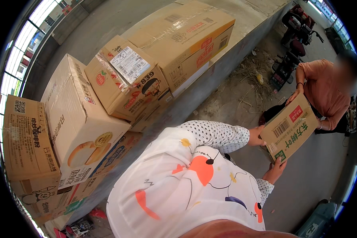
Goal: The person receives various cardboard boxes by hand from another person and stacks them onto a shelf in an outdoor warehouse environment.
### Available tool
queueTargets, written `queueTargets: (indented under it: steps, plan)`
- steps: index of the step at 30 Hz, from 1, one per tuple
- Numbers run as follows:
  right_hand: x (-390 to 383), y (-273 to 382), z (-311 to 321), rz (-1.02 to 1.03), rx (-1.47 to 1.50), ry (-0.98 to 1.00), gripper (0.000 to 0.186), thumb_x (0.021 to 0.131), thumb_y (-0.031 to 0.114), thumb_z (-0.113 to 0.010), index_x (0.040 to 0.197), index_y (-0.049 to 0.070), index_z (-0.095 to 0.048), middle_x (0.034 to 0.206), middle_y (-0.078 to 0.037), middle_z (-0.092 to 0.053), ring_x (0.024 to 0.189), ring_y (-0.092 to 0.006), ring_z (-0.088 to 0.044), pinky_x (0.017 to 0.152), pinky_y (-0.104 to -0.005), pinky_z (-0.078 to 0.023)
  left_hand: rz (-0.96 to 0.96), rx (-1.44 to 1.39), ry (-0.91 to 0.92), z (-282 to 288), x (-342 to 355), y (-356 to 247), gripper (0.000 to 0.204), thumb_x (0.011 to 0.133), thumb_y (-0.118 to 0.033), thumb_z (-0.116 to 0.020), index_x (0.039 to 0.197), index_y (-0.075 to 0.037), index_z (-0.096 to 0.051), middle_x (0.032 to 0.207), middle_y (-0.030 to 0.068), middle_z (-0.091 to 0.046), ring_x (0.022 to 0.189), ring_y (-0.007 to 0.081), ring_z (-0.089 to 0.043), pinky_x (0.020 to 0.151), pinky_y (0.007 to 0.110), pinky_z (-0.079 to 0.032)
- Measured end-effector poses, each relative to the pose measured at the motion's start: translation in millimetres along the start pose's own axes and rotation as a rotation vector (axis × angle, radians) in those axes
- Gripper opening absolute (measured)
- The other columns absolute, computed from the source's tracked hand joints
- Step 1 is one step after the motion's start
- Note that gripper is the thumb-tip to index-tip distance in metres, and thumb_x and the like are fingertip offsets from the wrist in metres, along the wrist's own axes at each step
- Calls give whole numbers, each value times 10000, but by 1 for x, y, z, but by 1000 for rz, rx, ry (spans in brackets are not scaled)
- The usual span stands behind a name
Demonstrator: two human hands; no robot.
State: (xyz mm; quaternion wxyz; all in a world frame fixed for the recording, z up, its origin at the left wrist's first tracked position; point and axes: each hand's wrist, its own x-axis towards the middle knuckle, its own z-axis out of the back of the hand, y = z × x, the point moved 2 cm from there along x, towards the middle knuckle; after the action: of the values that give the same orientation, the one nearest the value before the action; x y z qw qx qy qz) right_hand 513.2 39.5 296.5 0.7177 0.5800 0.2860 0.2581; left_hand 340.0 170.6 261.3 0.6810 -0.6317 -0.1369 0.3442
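Hangs out to the right of the scene, off the ground: a small brown cardboard box with green and red print [291, 129], tilted, long axis running from near left to far right. Rests between two pairs of hands. Meets the left hand [258, 136] on its left end, fingers curled round the edge there, thumb side up; meets the right hand [274, 169] at its near lower corner, palm up under the carton, fingers spread against the side. Lies to the right of both hands and touches both, with the left hand on the farther part and the right hand on the nearer, both polka-dot sleeves [220, 135] stretched rightward from a white patterned top [186, 186]. Carries on its far right side the hands of another person in an orange top [323, 89], one hand [294, 96] on the upper far corner, the other at the right edge, mostly hidden. Stands well apart from the stack of large brown cardboard cartons [119, 79] along a grey concrete ledge [246, 23] at the left and far side. Beyond, on the grey floor, dry straw litter [254, 71] and a parked dark scooter [295, 39] at far right.
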Motion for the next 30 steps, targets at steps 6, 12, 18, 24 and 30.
queueTargets:
  steps: [6, 12, 18, 24, 30]
  plan:
    - [-23, 17, -18, -28, 130, 235, 563, 974, 369, -500, 1434, 88, -339, 1335, -60, -461, 1155, -188, -460, 927, -358, -381, -290, 171, -374, 34, -49, -21, 760, 795, -224, -653, 1425, -25, -278, 1339, 226, -374, 1289, 392, -346, 1090, 438, -292]
    - [-46, 61, -59, 205, 422, 438, 605, 970, 382, -501, 1427, 33, -313, 1413, -137, -369, 1265, -239, -400, 1053, -440, -337, -772, 449, -690, 75, -136, -71, 758, 697, -155, -760, 1350, -54, -388, 1209, 188, -417, 1129, 358, -428, 980, 454, -369]
    - [-12, 143, -104, 450, 541, 503, 614, 978, 389, -475, 1428, 8, -301, 1418, -145, -371, 1282, -252, -391, 1066, -410, -329, -1014, 593, -1130, 98, -224, -120, 705, 611, -59, -788, 1262, -51, -518, 1121, 138, -443, 1025, 312, -461, 921, 409, -380]
    - [3, 245, -166, 790, 357, 654, 545, 1021, 373, -336, 1404, -15, -339, 1387, -129, -431, 1240, -213, -447, 1048, -347, -342, -969, 903, -1414, 104, -290, -146, 573, 653, -30, -667, 1218, -19, -571, 1122, 119, -451, 997, 260, -478, 868, 366, -383]
    - [-74, 308, -261, 612, 594, 1242, 514, 1032, 328, -316, 1396, -33, -356, 1356, -129, -483, 1239, -203, -473, 1040, -333, -355, -745, 969, -1719, 114, -339, -148, 654, 736, 21, -635, 1365, -22, -462, 1128, 128, -452, 990, 258, -446, 817, 354, -401]
